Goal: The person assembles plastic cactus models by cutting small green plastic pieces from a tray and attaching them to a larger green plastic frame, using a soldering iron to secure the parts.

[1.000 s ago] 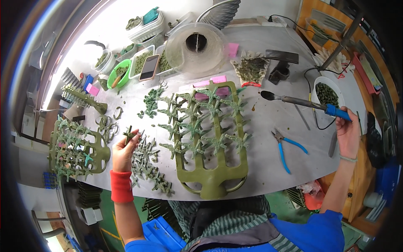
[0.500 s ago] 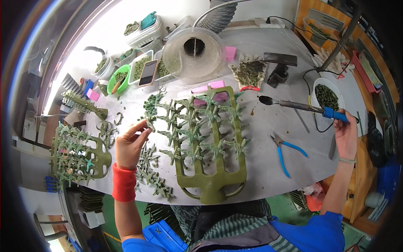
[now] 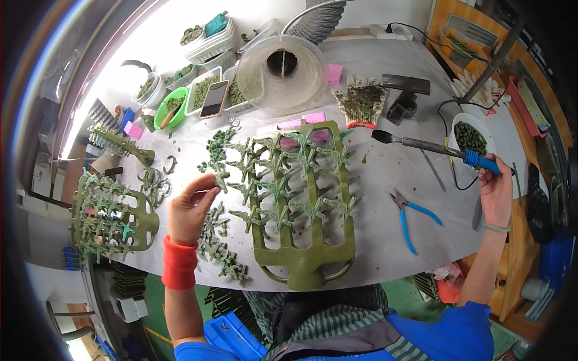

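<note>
My left hand (image 3: 189, 212), above a red wristband, pinches a small green wax-like piece (image 3: 222, 181) between thumb and fingertips, left of the large rack. My right hand (image 3: 496, 194) is wrapped round the blue handle of a soldering iron (image 3: 424, 145); its dark spoon-shaped tip points left, over the table beyond the rack. The olive-green rack (image 3: 304, 260) lies between my hands, with rows of green branched pieces (image 3: 310, 210) along its bars. Loose pieces (image 3: 224, 256) are strewn beside my left wrist, and a smaller green heap (image 3: 220, 144) lies past my fingers.
Blue-handled pliers (image 3: 414, 219) lie right of the rack. A bowl of green pellets (image 3: 469, 137) stands near the iron's cord. A wide funnel hood (image 3: 259, 84), a phone (image 3: 214, 99) and a stained glove (image 3: 359, 105) are at the back. Another filled rack (image 3: 144, 222) is at the left.
My left hand has shifted slightly right and down with the small piece, now apart from the heap behind it. My right hand and the iron stay nearly still.
</note>
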`<state>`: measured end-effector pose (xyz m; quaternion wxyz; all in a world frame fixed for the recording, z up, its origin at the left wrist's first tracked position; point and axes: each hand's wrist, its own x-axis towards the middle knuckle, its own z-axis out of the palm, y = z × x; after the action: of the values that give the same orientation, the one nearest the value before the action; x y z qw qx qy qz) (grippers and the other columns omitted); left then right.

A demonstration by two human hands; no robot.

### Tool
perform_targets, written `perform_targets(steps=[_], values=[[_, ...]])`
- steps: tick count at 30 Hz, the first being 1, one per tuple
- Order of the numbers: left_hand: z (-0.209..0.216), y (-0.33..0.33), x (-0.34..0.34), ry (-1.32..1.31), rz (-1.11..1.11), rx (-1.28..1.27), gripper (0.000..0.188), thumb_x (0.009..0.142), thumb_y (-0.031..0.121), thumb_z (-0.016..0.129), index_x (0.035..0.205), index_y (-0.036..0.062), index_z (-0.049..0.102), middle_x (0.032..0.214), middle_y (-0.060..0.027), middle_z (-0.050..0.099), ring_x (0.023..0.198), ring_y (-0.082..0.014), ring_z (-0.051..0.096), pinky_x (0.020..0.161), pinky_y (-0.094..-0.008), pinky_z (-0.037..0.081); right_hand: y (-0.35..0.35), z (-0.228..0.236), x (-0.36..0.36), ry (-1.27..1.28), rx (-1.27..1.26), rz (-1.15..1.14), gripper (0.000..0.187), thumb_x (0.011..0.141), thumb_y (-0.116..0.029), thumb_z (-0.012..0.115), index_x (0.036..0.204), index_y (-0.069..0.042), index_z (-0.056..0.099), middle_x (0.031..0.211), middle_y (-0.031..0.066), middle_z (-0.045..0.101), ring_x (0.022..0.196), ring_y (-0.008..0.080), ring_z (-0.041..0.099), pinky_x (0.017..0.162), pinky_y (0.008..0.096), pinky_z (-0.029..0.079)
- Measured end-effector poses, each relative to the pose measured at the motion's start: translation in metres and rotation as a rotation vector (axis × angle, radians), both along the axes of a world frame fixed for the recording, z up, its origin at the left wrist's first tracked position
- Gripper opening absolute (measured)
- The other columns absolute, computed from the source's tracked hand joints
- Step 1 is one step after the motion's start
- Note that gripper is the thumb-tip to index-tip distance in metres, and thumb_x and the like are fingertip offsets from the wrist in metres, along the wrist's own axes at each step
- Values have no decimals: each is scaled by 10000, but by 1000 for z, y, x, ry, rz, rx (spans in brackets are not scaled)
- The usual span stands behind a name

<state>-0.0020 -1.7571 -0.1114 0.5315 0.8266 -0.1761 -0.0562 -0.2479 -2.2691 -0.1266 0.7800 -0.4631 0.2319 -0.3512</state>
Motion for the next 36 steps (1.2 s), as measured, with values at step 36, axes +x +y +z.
perform_targets(steps=[36], values=[[-5, -218, 83, -922, -825, 485, 200, 740, 165, 726, 935, 126, 737, 830, -26, 680, 955, -237, 581, 893, -381, 439, 5, -7, 21, 76, -75, 67, 268, 925, -184, 564, 1021, 62, 616, 929, 96, 627, 765, 155, 597, 722, 262, 509]])
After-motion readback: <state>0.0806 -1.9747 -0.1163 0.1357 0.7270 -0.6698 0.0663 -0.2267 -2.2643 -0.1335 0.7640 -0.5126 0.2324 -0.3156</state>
